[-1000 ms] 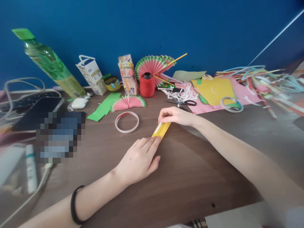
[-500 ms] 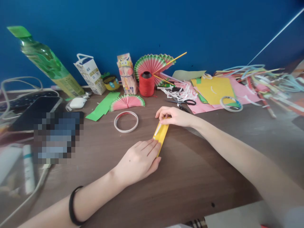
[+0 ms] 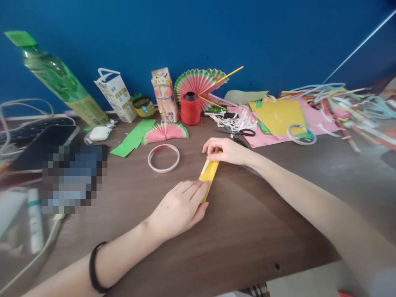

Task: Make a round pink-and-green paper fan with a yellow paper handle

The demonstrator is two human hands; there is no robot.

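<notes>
A narrow strip of yellow paper (image 3: 211, 168), perhaps folded, lies slanted on the table between my hands, with a thin white strip along its left edge. My left hand (image 3: 182, 206) rests on the near end, fingers laid flat across the paper and thumb to the right of it. At the far end, my right hand (image 3: 227, 152) has its thumb and forefinger pinched together on the paper; the fingertips partly hide that end. To the left of the strip lies a roll of tape (image 3: 149, 159), with a red inner side.
Behind stand a red thread spool (image 3: 190, 112), pink-green paper fans (image 3: 194, 82), a decorated carton (image 3: 166, 95), a white carton (image 3: 116, 97) and a green bottle (image 3: 62, 78). Scissors (image 3: 247, 132) and coloured paper (image 3: 278, 115) lie right; green paper (image 3: 133, 138) and phones (image 3: 77, 173) left.
Almost nothing differs. The view has shifted very slightly, and both hands keep their places on the yellow paper strip.
</notes>
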